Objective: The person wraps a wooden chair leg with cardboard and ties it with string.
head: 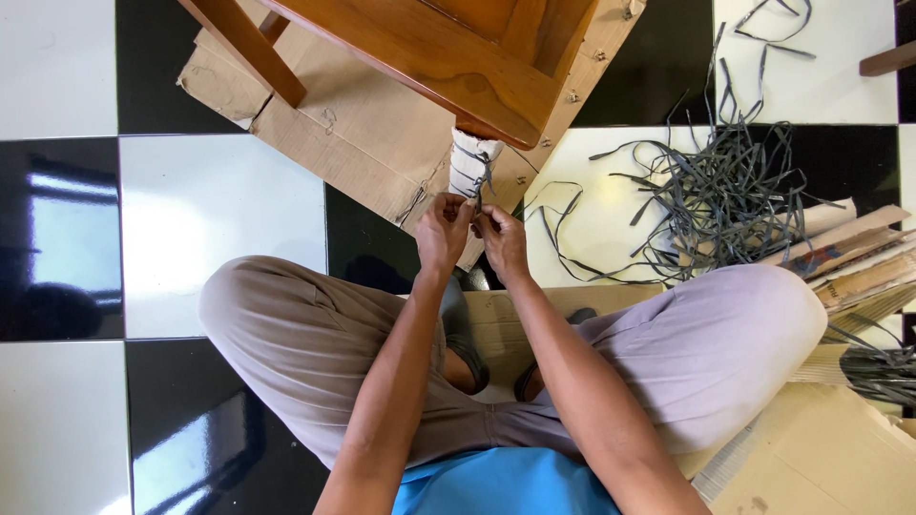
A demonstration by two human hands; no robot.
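Wrapped chair leg: the leg of a wooden chair, padded in white material and bound with grey strap; it stands on flattened cardboard just ahead of the seated person's knees.
Left hand: fingers pinched on the strap end at the lower edge of the wrap, touching the padding.
Right hand: fingers closed on the same strap end, just beside the left hand; both hands meet at the leg.
Step in hand: judged to be tying or tightening the strap around the padding.
Next move calls for: steady tension from both hands, so that the strap does not slip off the padding.
Strap pile: loose grey strips tangled on the floor to the right, near the right knee.
Cardboard stack: folded pieces at the right edge, apart from the hands.
Floor: glossy black and white tiles.
Obstructions: the chair seat overhangs the leg top; the crossed legs limit reach.
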